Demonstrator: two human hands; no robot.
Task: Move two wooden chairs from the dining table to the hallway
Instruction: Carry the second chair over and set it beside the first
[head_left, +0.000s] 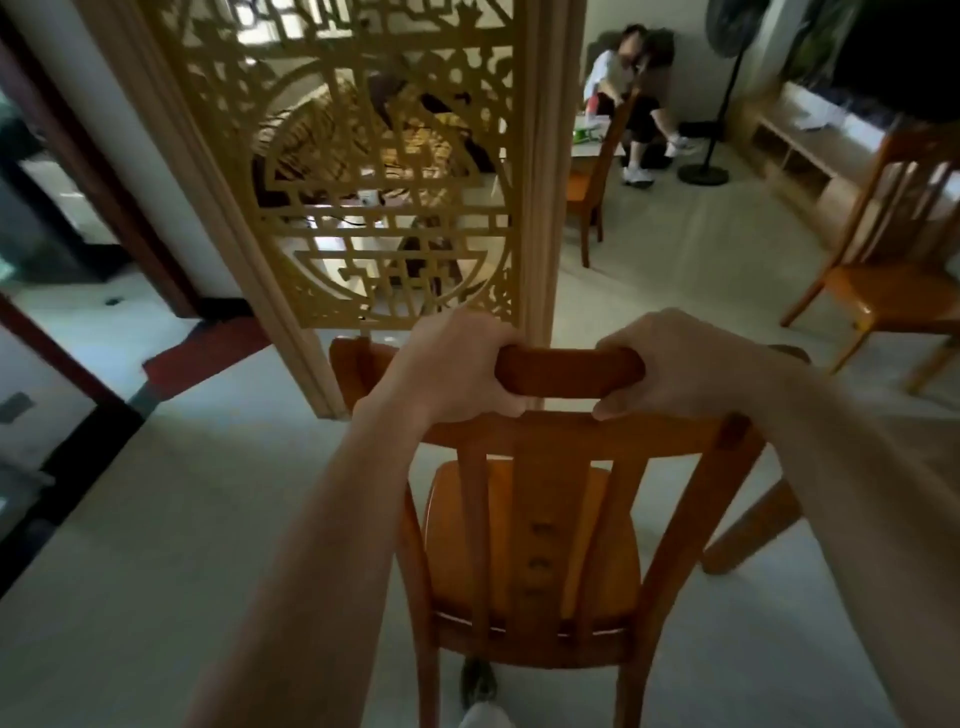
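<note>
An orange-brown wooden chair (530, 545) with a slatted back stands right in front of me, its seat facing away. My left hand (457, 369) grips the left part of its top rail. My right hand (680, 358) grips the right part of the same rail. A second wooden chair (893, 270) stands on the pale floor at the right. A third wooden chair (592, 182) is farther off beside a white table (597, 148). My foot shows under the held chair.
A golden carved lattice screen (363, 171) in a wooden frame rises just ahead, its post close to the chair's back. A person (634, 98) sits beyond by the wall. A standing fan (711, 130) and low shelf (810, 145) are at the right. Dark doorways open at the left.
</note>
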